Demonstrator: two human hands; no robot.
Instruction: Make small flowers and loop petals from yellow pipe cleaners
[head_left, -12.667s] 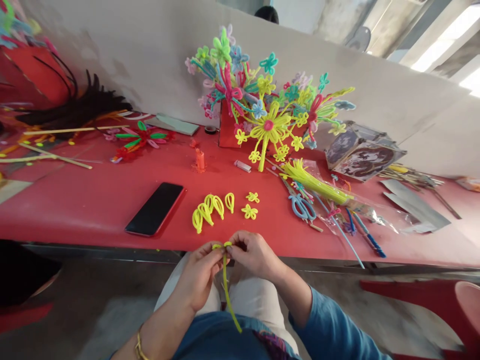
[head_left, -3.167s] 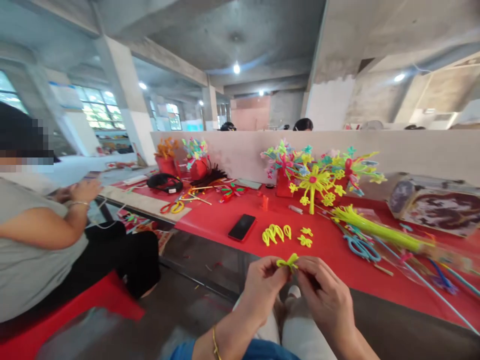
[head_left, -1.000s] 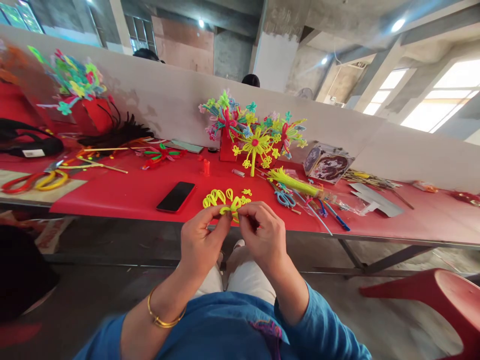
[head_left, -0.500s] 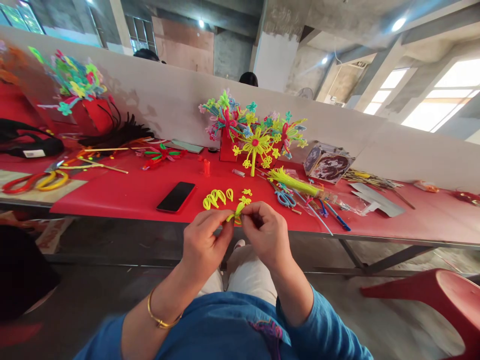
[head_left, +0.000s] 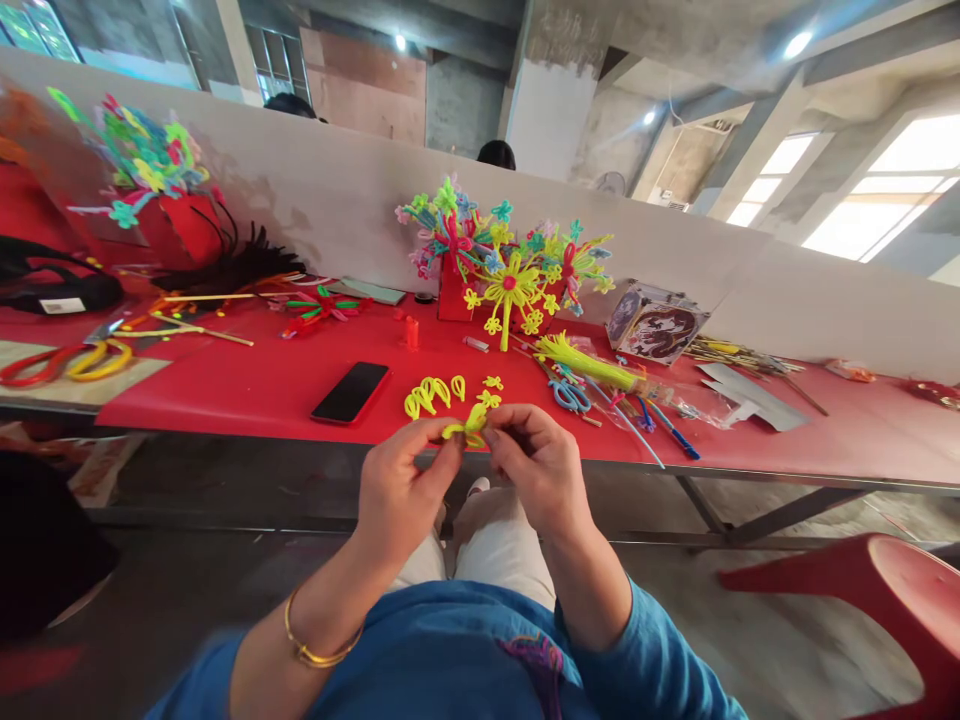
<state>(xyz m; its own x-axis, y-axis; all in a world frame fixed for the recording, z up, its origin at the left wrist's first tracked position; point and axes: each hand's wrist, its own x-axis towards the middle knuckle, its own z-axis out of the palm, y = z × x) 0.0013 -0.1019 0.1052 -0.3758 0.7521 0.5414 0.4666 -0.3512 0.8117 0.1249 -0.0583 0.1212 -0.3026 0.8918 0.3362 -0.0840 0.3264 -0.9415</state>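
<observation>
A seated person works a small yellow pipe-cleaner flower (head_left: 466, 429) between both hands, just in front of the near edge of a long red surface (head_left: 225, 385). The left hand (head_left: 397, 490) pinches the flower's left side between thumb and forefinger, while the right hand (head_left: 536, 465) grips its right side with fingers curled in; both are closed on the same piece, held above the person's lap rather than resting on the surface. A gold bangle (head_left: 319, 650) circles the left wrist. On the surface just beyond the hands lie a cluster of yellow looped petals (head_left: 431, 393) and two finished small yellow flowers (head_left: 491, 391), with a black phone (head_left: 351, 392) lying flat to their left. Farther back stands a red box (head_left: 452, 293) holding a bouquet of multicoloured pipe-cleaner flowers (head_left: 510, 265) (yellow, teal and pink among them). To the right of the petals lie blue-handled scissors (head_left: 570, 396) and a bundle of yellow-green pipe cleaners (head_left: 592, 365) in clear wrapping, near a patterned box (head_left: 654, 325). A low grey partition (head_left: 337, 205) runs behind the surface, with the tops of two heads showing above it.
</observation>
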